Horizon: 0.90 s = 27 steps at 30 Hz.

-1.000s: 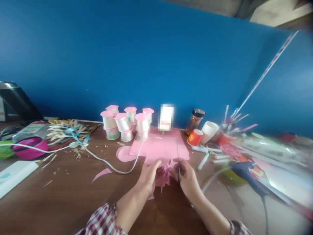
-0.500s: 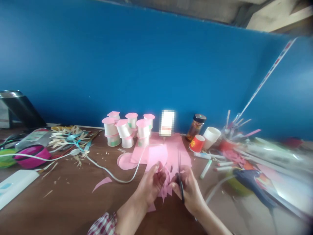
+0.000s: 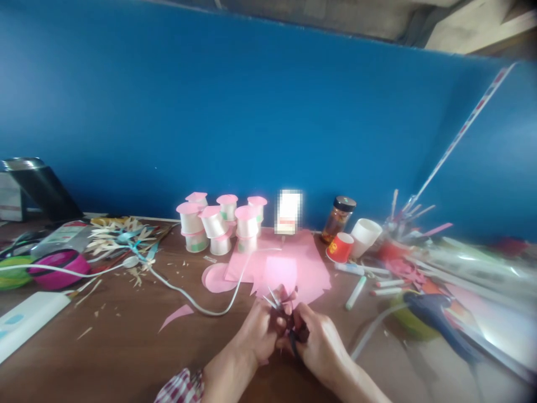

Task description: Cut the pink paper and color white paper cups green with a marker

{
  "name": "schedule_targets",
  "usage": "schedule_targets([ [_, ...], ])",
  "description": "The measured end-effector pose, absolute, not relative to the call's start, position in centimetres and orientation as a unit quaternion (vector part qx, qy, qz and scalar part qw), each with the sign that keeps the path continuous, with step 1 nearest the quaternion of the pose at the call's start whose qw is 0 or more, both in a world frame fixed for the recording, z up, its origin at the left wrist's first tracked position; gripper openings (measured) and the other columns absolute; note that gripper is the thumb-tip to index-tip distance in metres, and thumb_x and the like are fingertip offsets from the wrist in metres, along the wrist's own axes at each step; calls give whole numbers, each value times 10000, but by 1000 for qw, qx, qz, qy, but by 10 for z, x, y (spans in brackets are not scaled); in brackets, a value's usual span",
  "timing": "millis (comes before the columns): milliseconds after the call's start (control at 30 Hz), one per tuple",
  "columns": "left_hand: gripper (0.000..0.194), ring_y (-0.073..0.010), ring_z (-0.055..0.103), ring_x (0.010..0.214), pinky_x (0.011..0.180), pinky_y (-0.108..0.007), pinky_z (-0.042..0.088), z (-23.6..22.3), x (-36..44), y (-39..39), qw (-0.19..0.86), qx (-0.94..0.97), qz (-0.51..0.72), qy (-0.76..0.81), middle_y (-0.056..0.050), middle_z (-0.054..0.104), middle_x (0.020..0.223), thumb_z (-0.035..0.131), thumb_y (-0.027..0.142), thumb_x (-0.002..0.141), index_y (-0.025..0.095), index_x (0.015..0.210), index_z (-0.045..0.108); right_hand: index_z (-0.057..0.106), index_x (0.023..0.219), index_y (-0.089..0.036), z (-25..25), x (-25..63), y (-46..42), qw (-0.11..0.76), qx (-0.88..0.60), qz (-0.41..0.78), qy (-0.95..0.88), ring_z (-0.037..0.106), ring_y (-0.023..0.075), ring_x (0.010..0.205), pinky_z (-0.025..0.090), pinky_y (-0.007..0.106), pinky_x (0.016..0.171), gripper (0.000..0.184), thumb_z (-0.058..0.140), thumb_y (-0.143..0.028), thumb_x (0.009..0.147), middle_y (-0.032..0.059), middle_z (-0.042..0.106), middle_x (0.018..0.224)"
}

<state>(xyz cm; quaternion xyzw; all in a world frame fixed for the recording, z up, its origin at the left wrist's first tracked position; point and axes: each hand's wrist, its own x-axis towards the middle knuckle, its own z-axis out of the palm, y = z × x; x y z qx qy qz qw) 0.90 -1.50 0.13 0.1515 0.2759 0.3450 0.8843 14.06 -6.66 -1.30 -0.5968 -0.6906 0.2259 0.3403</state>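
My right hand (image 3: pixel 321 336) is closed round the dark handles of a pair of scissors (image 3: pixel 274 300). The scissor blades point up and to the left, a little apart, across the fingers of my left hand (image 3: pixel 260 327). That hand is closed on a piece of pink paper, mostly hidden behind fingers and scissors. Both hands nearly touch, low in the middle of the view. Just beyond them lie pink paper sheets (image 3: pixel 308 257) on the brown table. Pink paper circles (image 3: pixel 218 278) rest left of the sheets.
Several white cups with pink tops (image 3: pixel 212 224) stand stacked at the back. A white cable (image 3: pixel 188 299) curves across the left side. Right of the sheets are a jar (image 3: pixel 338 221), a red paper cup (image 3: pixel 339 248), markers (image 3: pixel 356 293) and a glue gun (image 3: pixel 440 319).
The scissors have swung from nearly upright to leaning left, with their blades apart. My right hand has moved left and down against my left hand, and the pink piece is now mostly covered.
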Motion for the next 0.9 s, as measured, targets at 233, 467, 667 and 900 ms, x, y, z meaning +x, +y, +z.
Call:
schedule_targets([
  [233, 297, 6, 350, 352, 326, -72, 253, 4, 9, -16, 893, 124, 357, 243, 35, 437, 453, 581, 273, 840, 86, 612, 543, 418, 696, -215, -8, 142, -67, 370, -539, 431, -622, 453, 97, 510, 346, 183, 465, 385, 786, -236, 586, -62, 536, 598],
  [467, 280, -1, 359, 376, 332, -73, 263, -2, 11, -17, 892, 129, 363, 235, 11, 466, 477, 554, 252, 858, 70, 646, 570, 441, 749, -209, 3, 146, -65, 385, -465, 547, -580, 480, 101, 545, 382, 193, 492, 439, 830, -243, 548, -73, 527, 634],
  [667, 278, 2, 346, 367, 321, -83, 234, 0, 14, -20, 871, 140, 390, 265, 20, 474, 479, 610, 275, 825, 88, 628, 550, 524, 835, -192, 3, 151, -64, 360, -455, 560, -591, 493, 106, 585, 394, 189, 503, 483, 861, -258, 495, -58, 551, 701],
  [900, 329, 7, 319, 325, 313, -100, 195, -3, 14, -19, 861, 171, 392, 274, 24, 473, 440, 618, 327, 813, 98, 592, 534, 523, 847, -196, 2, 152, -64, 365, -442, 572, -586, 582, 149, 693, 465, 217, 580, 468, 852, -259, 520, -25, 607, 796],
])
